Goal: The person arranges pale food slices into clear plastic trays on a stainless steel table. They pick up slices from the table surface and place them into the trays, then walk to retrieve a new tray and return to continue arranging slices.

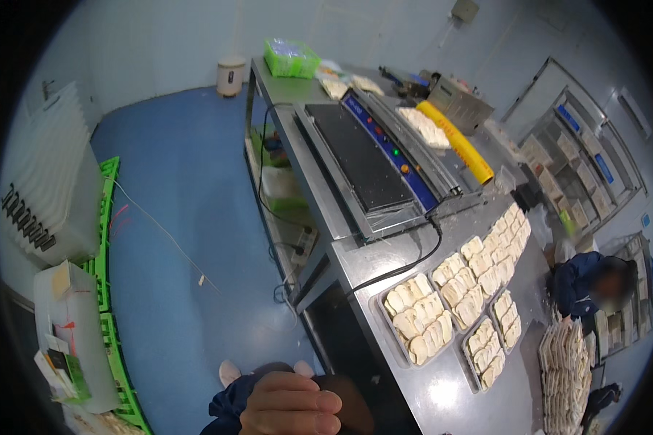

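My left hand [291,405] is at the bottom edge, in front of my body, its fingers together and pointing right. The palm is hidden, so I cannot tell whether it holds anything. My right hand is out of view. To the right, on a steel table [435,389], sits a nearby clear tray of pale sliced food [419,318], possibly mushrooms. More filled trays [457,291] stand beyond it, with two smaller ones [484,353] beside them. Farther back is a film-wrapping machine [364,155] with a black plate and a lit green light.
A power cable [402,272] crosses the table. Behind the machine lies a yellow roll [454,141]. At right, a person in dark blue [574,283] stands by stacked filled trays [566,375]. Green pallets [106,217] bear stacked white containers [60,185]. A thin cord [163,234] lies on the blue floor.
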Available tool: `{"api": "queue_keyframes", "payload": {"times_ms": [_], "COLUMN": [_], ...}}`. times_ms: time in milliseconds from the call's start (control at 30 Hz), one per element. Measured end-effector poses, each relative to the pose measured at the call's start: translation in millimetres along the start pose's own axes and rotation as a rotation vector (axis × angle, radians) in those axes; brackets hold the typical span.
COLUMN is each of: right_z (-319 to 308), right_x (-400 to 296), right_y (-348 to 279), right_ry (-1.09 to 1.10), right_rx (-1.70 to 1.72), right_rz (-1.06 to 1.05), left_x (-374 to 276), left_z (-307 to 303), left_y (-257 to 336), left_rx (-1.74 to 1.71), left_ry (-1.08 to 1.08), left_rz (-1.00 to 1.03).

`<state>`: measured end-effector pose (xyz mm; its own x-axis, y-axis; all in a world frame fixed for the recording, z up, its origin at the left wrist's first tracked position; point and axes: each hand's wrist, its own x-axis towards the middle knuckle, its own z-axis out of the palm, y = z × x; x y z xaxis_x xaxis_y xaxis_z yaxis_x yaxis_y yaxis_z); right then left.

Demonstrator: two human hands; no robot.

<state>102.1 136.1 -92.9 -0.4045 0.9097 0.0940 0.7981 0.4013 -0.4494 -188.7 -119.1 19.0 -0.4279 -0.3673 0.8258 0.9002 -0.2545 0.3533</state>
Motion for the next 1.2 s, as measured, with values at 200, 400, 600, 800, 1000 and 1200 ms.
{"api": "queue_keyframes", "payload": {"times_ms": [200, 400, 600, 800, 1000, 1200], "right_z": [-2.1, 0.1, 1.6, 35.4, 45.8, 121.1], "right_x": [0.8, 6.5, 13.9, 79.9, 21.6, 136.0], "right_y": [11.3, 15.6, -20.8, -62.1, -328.1, -396.5], "right_ry": [-0.101, -0.153, 0.037, -0.967, -0.59, -0.21], "right_rx": [-0.044, -0.379, -0.721, -0.938, -0.075, 0.143], "right_rz": [-0.022, -0.108, -0.355, -0.276, -0.494, -0.553], "left_x": [71.2, 174.5, 259.3, 295.8, 314.9, 315.3], "left_z": [7.8, -12.3, -55.9, -92.8, -103.8, -82.7], "left_y": [-19.5, -2.2, 86.2, 112.8, 101.4, 67.2], "left_rx": [0.146, 0.114, 0.639, 0.627, 0.328, 0.286], "left_ry": [-0.112, -0.208, -0.26, -0.189, -0.251, -0.275], "left_rz": [-0.173, 0.059, -0.184, -0.157, -0.19, -0.184]}}
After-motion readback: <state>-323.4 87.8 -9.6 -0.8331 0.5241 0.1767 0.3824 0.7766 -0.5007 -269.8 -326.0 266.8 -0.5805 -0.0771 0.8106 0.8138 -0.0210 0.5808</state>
